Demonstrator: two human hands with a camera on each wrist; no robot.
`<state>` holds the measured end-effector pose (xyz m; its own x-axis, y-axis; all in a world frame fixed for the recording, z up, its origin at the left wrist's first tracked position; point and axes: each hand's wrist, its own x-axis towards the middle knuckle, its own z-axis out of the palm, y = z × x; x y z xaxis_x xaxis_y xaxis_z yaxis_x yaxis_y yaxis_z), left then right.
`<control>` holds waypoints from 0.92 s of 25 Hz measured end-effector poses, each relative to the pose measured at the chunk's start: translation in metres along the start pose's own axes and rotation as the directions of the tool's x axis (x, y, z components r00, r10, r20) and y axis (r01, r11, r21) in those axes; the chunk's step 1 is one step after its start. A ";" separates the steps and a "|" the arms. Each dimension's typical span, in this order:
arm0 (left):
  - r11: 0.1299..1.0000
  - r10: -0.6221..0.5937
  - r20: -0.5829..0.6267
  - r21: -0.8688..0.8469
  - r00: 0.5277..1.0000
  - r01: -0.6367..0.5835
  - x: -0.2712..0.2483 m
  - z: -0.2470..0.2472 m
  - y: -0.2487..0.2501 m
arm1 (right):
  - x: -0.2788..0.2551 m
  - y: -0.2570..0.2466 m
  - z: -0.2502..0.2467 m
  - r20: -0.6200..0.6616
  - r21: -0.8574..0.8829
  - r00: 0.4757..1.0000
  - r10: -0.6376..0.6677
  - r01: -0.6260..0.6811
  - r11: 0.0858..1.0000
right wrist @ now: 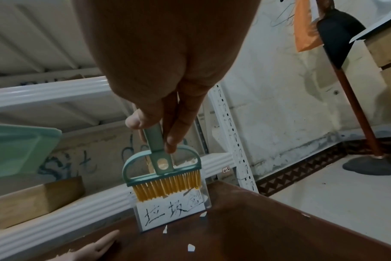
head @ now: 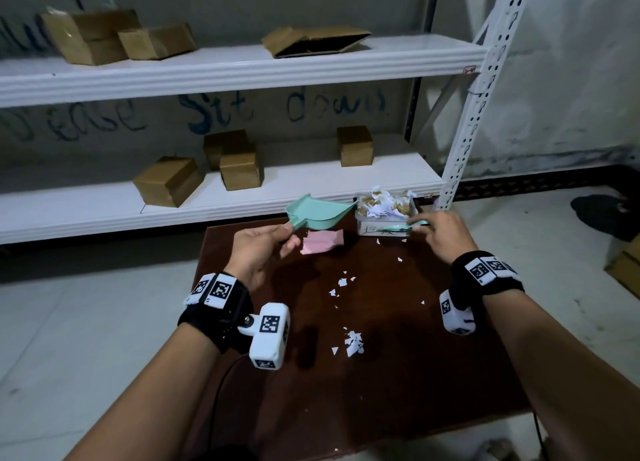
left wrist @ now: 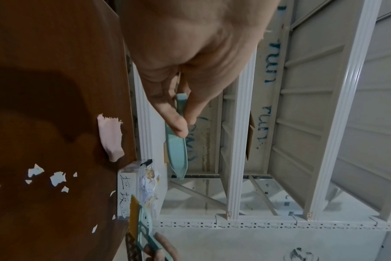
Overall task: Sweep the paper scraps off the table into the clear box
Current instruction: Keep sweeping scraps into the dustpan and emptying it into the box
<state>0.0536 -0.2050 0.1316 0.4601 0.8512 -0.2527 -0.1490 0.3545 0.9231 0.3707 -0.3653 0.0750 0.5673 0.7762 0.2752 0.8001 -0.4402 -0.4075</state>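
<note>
My left hand [head: 266, 249] pinches the handle of a mint green dustpan [head: 317, 213], lifted above the table's far edge beside the clear box [head: 386, 218]. The box holds white and brown paper scraps and carries a handwritten label [right wrist: 172, 210]. My right hand [head: 441, 230] grips a small green brush [right wrist: 162, 169] with yellow bristles by its handle, bristles against the box front. White paper scraps [head: 353, 344] lie scattered on the dark brown table [head: 433, 374]. A pink paper piece [head: 322, 240] lies below the dustpan. In the left wrist view the dustpan [left wrist: 176, 144] shows edge-on.
White metal shelving [head: 242, 65] with several cardboard boxes [head: 168, 180] stands just behind the table. A perforated shelf post [head: 474, 114] rises behind the clear box. A dark broom or stand [right wrist: 346, 53] leans at the right wall. Pale floor surrounds the table.
</note>
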 end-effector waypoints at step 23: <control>1.000 0.010 -0.013 -0.010 1.000 -0.010 -0.032 -0.054 0.006 | -0.035 -0.027 0.049 0.367 -0.050 0.927 0.081 -0.067 0.996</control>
<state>-0.0096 -0.2092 0.1297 0.4469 0.8598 -0.2472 -0.1626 0.3497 0.9226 0.3198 -0.3580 0.0339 0.5187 0.8493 -0.0977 0.7688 -0.5134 -0.3812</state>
